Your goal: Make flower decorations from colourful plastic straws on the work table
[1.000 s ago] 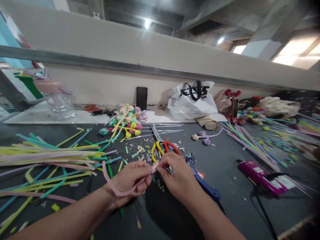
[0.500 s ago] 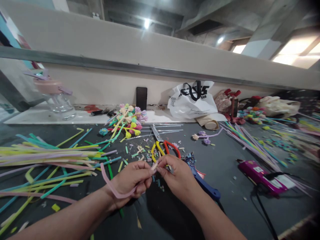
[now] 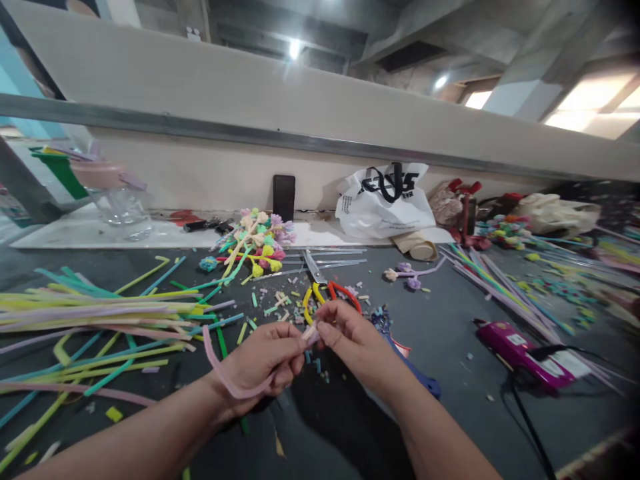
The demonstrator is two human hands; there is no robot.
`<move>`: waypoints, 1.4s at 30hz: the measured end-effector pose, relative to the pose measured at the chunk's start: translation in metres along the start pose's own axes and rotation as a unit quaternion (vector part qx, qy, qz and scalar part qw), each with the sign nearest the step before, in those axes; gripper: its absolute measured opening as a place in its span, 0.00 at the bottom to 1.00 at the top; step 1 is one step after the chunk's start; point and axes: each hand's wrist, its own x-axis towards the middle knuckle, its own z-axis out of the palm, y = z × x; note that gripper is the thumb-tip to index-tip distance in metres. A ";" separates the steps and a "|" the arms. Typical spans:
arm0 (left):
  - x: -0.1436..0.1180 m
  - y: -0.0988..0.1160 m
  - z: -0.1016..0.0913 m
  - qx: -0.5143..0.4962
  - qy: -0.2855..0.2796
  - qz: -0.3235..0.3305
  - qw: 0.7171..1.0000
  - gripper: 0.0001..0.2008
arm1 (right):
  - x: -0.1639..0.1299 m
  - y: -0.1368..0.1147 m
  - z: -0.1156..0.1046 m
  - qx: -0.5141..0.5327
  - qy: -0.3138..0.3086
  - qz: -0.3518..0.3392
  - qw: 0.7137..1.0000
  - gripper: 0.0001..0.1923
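While loose foam strips [image 3: 95,313] in yellow, teal, lilac and pink are lying fanned across the left of the dark tabletop [image 3: 450,347], within easy reach, a person is pinching one pink strip [image 3: 235,380] between both hands just above the surface. Closing around the strip, the left hand [image 3: 263,360] is letting its soft, flat length loop down and back past the wrist, while the right hand [image 3: 353,340] is pressing thumb and forefinger together on the strip's pale tip, so the two hands are meeting at that end. Behind them, scissors [image 3: 320,283] with yellow and red handles are resting among short, chalky offcuts [image 3: 277,303], and a bundle of finished flowers [image 3: 255,240] with curled pastel heads is sitting farther back. A blue-handled tool [image 3: 415,373] is lying partly hidden under the right wrist. To the right, a glossy magenta glue gun [image 3: 520,350] is trailing a black cord, well apart from the hands. A crinkled white plastic bag [image 3: 385,200] is leaning against the rear wall.
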 end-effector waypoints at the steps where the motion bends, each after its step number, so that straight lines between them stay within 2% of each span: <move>1: 0.000 0.000 0.000 0.009 0.007 0.002 1.000 0.07 | 0.000 0.001 0.001 0.022 -0.018 0.012 1.000 0.06; 3: 0.001 0.001 0.001 0.039 0.028 0.005 0.999 0.07 | 0.001 0.002 0.002 0.067 -0.040 0.033 0.996 0.07; 9: -0.003 0.001 0.007 0.157 0.085 0.033 0.983 0.08 | 0.001 -0.004 0.004 0.193 -0.041 0.089 0.976 0.12; 14: -0.005 -0.007 0.008 0.247 0.120 0.088 0.958 0.07 | 0.002 -0.006 0.005 0.181 -0.016 0.114 0.977 0.11; 16: -0.005 -0.008 0.008 0.243 0.114 0.094 0.959 0.09 | 0.002 -0.006 0.005 0.155 -0.009 0.107 0.982 0.09; 20: -0.005 -0.002 0.009 0.224 0.088 0.067 0.968 0.13 | 0.001 -0.006 0.003 0.123 -0.004 0.079 0.989 0.06; 25: -0.008 0.004 0.014 0.205 0.084 0.029 0.975 0.13 | 0.001 -0.004 0.005 0.042 -0.001 0.040 0.998 0.03; 34: 0.002 -0.006 0.008 0.157 0.080 0.016 0.984 0.15 | 0.005 0.006 0.012 -0.040 0.020 0.017 0.999 0.06; 37: 0.008 -0.007 0.005 0.141 0.070 0.032 0.987 0.17 | 0.010 0.016 0.012 -0.004 0.020 0.002 1.000 0.05; 40: 0.015 -0.008 0.001 0.153 0.057 0.056 0.985 0.19 | 0.015 0.024 0.012 0.044 -0.027 0.028 0.998 0.04; 42: 0.018 -0.009 0.000 0.149 0.052 0.066 0.985 0.19 | 0.015 0.025 0.012 0.050 -0.036 0.044 0.997 0.04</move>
